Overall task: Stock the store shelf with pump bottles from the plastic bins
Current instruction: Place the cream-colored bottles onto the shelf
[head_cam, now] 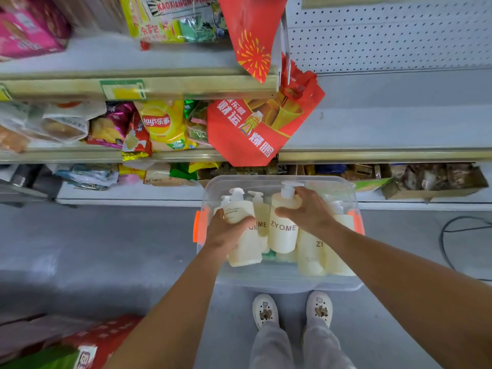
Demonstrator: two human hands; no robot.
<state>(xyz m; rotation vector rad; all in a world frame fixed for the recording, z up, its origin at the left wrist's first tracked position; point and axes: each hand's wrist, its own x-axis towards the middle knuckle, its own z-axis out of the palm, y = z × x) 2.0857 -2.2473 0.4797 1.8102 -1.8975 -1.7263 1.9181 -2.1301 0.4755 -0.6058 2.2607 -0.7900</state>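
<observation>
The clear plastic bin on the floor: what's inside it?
The clear plastic bin holds cream pump bottles; each hand, left hand and right hand, grips one. Whatever lies beneath them is covered.

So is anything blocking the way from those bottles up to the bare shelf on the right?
Nothing visible does. Both hands, left hand and right hand, already grip pump bottles in the clear bin, which has no lid on. The empty shelf above is open; the red bag hangs beside it.

The right shelf board (386, 129) lies bare and open from the front, backed by pegboard (386, 35). At its left end a red banner (255, 129) hangs over the edge. The left shelf (66, 153) is packed with snack bags (162, 123). In the clear bin (279, 284), pump bottles (311, 251) crowd closely, leaving narrow gaps.
</observation>
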